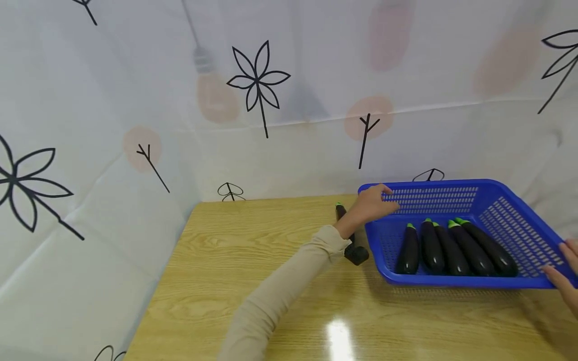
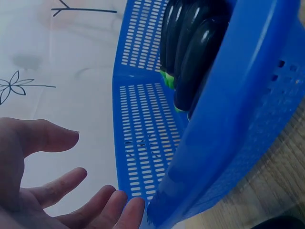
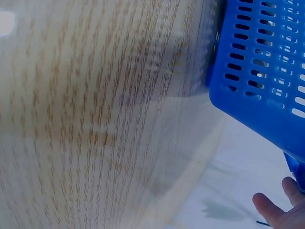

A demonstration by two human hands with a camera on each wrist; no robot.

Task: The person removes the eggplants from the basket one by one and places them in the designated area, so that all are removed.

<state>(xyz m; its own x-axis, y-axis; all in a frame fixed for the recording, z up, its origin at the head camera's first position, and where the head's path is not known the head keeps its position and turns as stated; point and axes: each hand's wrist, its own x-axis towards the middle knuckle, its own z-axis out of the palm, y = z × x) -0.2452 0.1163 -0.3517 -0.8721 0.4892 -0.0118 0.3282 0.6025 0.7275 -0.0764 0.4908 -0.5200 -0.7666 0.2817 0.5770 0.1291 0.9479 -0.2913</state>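
A blue perforated plastic basket point(image 1: 433, 282) stands on the right of the wooden table. Several dark purple eggplants point(image 1: 453, 250) with green stem ends lie side by side in it. My left hand point(image 1: 372, 204) is at the basket's left rim, thumb and fingers spread apart; the left wrist view shows its fingertips point(image 2: 136, 207) beside the rim with nothing between them. On the right, my right hand point(image 1: 566, 281) is at the basket's right rim, partly cut off by the frame. Its fingers point(image 3: 268, 206) look fairly straight near the rim in the right wrist view.
A black thing point(image 1: 356, 254) shows beside my left wrist, with a green-tipped dark end above it; what it is stays unclear. The wooden table point(image 1: 217, 281) extends left of the basket. A white sheet point(image 1: 307, 150) printed with flowers hangs behind.
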